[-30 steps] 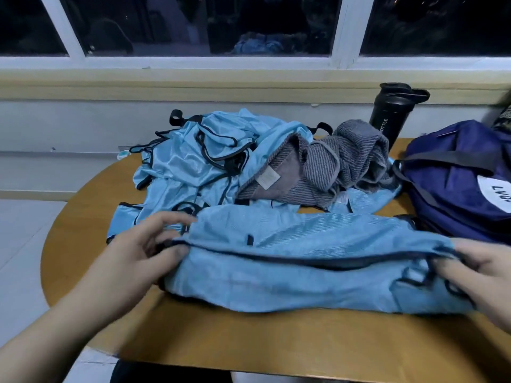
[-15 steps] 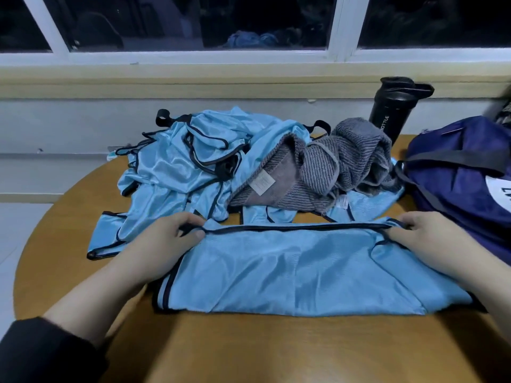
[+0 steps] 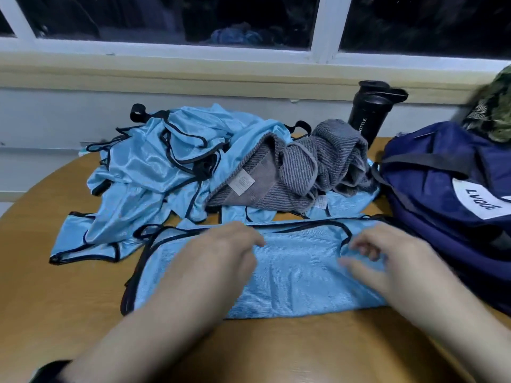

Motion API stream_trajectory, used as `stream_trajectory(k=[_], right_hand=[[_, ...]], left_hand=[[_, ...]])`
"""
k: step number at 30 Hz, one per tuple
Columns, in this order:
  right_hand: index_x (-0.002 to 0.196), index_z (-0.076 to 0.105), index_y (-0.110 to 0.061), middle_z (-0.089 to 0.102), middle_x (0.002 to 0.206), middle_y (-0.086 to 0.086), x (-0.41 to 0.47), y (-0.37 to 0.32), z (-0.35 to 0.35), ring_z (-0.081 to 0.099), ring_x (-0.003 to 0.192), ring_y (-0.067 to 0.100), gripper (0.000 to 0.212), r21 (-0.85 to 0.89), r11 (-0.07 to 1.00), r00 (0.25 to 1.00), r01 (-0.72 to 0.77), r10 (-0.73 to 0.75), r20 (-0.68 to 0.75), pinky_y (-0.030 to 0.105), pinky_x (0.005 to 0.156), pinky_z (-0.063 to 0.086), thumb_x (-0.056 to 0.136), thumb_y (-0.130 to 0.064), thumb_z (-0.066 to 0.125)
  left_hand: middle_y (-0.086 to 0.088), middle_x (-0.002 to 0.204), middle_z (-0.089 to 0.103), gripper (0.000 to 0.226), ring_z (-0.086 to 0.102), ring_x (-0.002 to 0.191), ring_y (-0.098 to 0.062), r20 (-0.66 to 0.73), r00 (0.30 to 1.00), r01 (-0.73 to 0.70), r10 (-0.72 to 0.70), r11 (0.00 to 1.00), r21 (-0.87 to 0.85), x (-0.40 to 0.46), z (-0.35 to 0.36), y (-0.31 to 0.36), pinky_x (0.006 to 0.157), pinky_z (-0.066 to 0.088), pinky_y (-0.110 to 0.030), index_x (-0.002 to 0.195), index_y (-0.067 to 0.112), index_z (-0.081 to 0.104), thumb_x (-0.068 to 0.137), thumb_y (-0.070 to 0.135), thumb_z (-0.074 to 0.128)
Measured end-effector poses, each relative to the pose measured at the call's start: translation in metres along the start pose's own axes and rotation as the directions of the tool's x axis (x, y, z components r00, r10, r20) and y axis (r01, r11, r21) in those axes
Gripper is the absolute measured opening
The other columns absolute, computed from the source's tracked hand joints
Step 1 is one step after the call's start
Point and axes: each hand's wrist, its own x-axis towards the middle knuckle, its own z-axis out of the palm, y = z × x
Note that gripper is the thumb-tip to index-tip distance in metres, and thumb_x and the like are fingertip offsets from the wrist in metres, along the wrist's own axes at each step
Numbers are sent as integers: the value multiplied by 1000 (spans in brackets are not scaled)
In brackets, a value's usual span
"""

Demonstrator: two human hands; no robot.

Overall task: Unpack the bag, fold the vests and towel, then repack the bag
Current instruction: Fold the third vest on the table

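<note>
A light blue vest (image 3: 293, 269) with black trim lies folded flat near the front of the wooden table (image 3: 55, 294). My left hand (image 3: 218, 258) rests palm down on its left half, fingers relaxed. My right hand (image 3: 387, 261) hovers over the right half with fingers loosely bent, touching the cloth; both are blurred. Behind lies a heap of several more blue vests (image 3: 154, 172). A crumpled grey striped towel (image 3: 309, 167) sits on that heap. The navy bag (image 3: 448, 189) stands at the right.
A black bottle (image 3: 372, 111) stands behind the towel by the wall. A camouflage-patterned thing (image 3: 495, 111) shows at the far right edge. A window sill runs along the back. The table's round edge curves off to the left.
Both hands folded the vest's near edge up to the far edge, then left its ends and came inward onto the middle of the folded vest.
</note>
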Motion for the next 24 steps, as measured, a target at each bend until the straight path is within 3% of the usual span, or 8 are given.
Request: stream_trajectory(k=[2, 4, 7, 9, 12, 15, 20, 24], right_hand=[[104, 53, -43, 53, 101, -18, -5, 6, 11, 52, 101, 8, 34, -210, 976, 984, -56, 90, 154, 26, 84, 38, 81, -56, 74], [109, 61, -34, 52, 101, -13, -4, 15, 19, 54, 106, 16, 27, -230, 963, 983, -141, 163, 80, 27, 80, 33, 87, -44, 74], [80, 66, -19, 55, 74, -3, -1, 21, 17, 58, 79, 30, 8, -159, 969, 978, -190, 172, -122, 38, 67, 34, 86, -22, 70], [66, 51, -12, 45, 56, 4, 5, 30, 7, 48, 64, 35, 28, -13, 960, 944, -280, 273, -183, 42, 59, 36, 90, -18, 64], [73, 64, -15, 59, 56, 2, 18, 42, -11, 56, 65, 31, 17, 116, 907, 896, -405, 419, -149, 39, 60, 46, 91, -15, 62], [86, 70, -19, 63, 53, -3, 24, 52, -20, 61, 54, 19, 9, 97, 876, 877, -473, 479, -47, 34, 55, 46, 89, -12, 65], [106, 68, -18, 63, 74, -5, 18, 41, -25, 64, 71, 20, 21, 112, 905, 904, -409, 419, -82, 35, 67, 44, 90, -31, 74], [76, 54, -21, 53, 58, -4, -13, 25, -26, 53, 62, 19, 38, 20, 950, 927, -311, 308, -216, 40, 60, 42, 82, -52, 75]], left_hand=[[12, 105, 70, 34, 65, 99, -14, 118, 990, -82, 77, 996, 44, 3, 28, 6, 88, 54, -35, 101, 27, 73, 95, 39, 42], [10, 111, 71, 43, 67, 103, -15, 171, 981, -112, 87, 984, 139, 5, 49, 3, 95, 54, -36, 100, 29, 75, 95, 49, 37], [7, 134, 65, 51, 60, 125, -12, 219, 975, -88, 43, 976, 198, 2, 58, -2, 112, 36, -41, 118, 33, 71, 94, 57, 33], [10, 153, 49, 67, 42, 142, -7, 278, 960, -82, 27, 979, 188, 1, 56, -1, 122, 15, -38, 140, 34, 57, 91, 64, 22], [16, 166, 22, 85, 15, 153, -2, 307, 952, -73, 12, 979, 188, 2, 54, 3, 124, -6, -32, 155, 37, 36, 84, 73, 5], [19, 168, 10, 89, 2, 153, 2, 313, 950, -69, -1, 975, 211, 2, 53, 4, 124, -10, -31, 157, 40, 27, 80, 75, -2], [21, 167, 7, 76, 1, 153, 4, 308, 951, -66, 2, 978, 198, 1, 55, 1, 126, -8, -32, 157, 41, 27, 91, 76, 10], [23, 166, 11, 80, 4, 152, 6, 308, 951, -55, -1, 984, 172, 1, 55, 2, 125, -7, -29, 155, 42, 32, 87, 78, 9]])
